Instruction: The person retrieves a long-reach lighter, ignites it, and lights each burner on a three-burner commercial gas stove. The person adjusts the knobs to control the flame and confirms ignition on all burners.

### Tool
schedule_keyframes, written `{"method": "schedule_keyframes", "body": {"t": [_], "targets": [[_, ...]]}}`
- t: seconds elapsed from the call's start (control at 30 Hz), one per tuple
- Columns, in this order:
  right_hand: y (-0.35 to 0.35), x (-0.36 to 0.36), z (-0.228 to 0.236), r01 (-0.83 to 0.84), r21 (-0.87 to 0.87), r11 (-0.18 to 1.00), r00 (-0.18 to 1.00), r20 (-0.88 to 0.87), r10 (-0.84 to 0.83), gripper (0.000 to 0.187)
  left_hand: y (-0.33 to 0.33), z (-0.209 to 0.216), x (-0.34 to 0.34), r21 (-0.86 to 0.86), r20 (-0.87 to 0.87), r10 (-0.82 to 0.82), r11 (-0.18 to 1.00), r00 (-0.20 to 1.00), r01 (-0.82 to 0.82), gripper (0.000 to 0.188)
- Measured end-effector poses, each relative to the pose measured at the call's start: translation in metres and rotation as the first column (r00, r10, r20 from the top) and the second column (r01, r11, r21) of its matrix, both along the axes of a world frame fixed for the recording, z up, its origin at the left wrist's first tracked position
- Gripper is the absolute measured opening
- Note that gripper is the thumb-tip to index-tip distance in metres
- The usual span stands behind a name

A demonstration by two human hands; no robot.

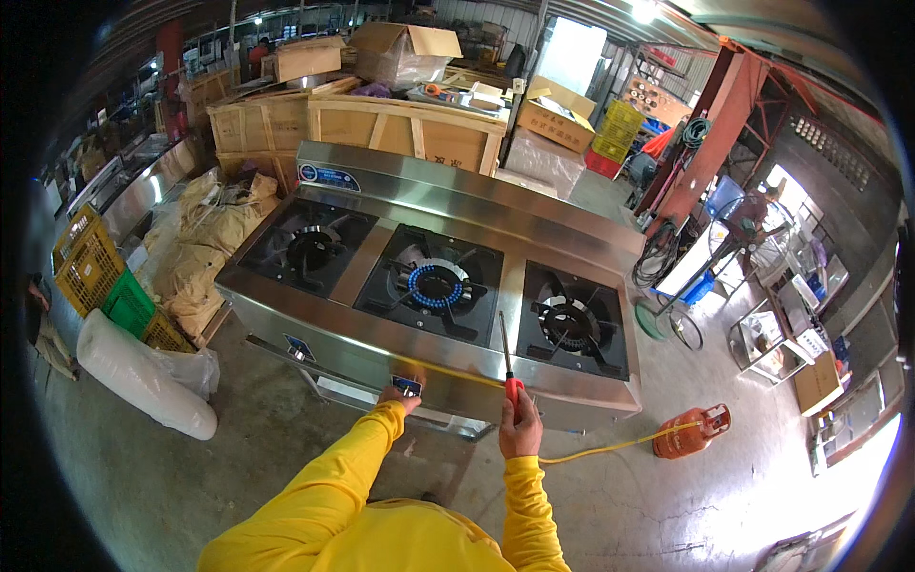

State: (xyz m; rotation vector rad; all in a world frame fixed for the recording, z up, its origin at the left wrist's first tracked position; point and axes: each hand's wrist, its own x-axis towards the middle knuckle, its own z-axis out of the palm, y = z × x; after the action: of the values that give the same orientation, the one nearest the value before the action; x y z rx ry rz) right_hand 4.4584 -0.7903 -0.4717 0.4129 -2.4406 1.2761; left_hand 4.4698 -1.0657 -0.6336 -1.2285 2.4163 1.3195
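Your left hand (401, 392) is pressed against the front panel of the steel stove (477, 205), with its fingers curled together around a small blue control knob (407, 384) set just below the front edge, in line with the middle burner (434, 283). Your right hand (518, 426) is a little to the right of it, closed in a fist around the red handle of a long screwdriver (506, 357), whose thin dark shaft points up and away from you across the front rim of the stove, between the middle burner and the right burner (572, 322). The middle burner has a ring of blue flame under its black grate; the left burner (312, 245) and the right one show no flame. A yellow hose (610, 446) runs along the front of the stove behind your hands and trails across the concrete floor (667, 515) to an orange gas cylinder (690, 431) lying on its side, well apart to your right. Both of your sleeves are bright yellow. To the left of the stove lie tan sacks (205, 243), stacked yellow and green crates (95, 276) and a white plastic-wrapped roll (143, 377). Behind the stove stand big wooden crates (400, 129) topped with cardboard boxes (405, 48), and off to the right is a red steel post (710, 129) with coiled cables hanging beside it.
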Motion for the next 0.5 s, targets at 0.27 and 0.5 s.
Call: {"method": "schedule_keyframes", "body": {"t": [0.27, 0.5], "targets": [[0.003, -0.066, 0.042, 0.048, 0.348, 0.936, 0.997, -0.072, -0.024, 0.034, -0.006, -0.032, -0.011, 0.034, 0.046, -0.011, 0.999, 0.999, 0.009, 0.066], [-0.027, -0.196, 0.103, -0.109, 0.785, 0.609, 0.966, -0.059, 0.250, 0.032, -0.009, -0.063, -0.014, -0.012, -0.068, 0.047, 0.999, 0.997, -0.048, 0.044]]}}
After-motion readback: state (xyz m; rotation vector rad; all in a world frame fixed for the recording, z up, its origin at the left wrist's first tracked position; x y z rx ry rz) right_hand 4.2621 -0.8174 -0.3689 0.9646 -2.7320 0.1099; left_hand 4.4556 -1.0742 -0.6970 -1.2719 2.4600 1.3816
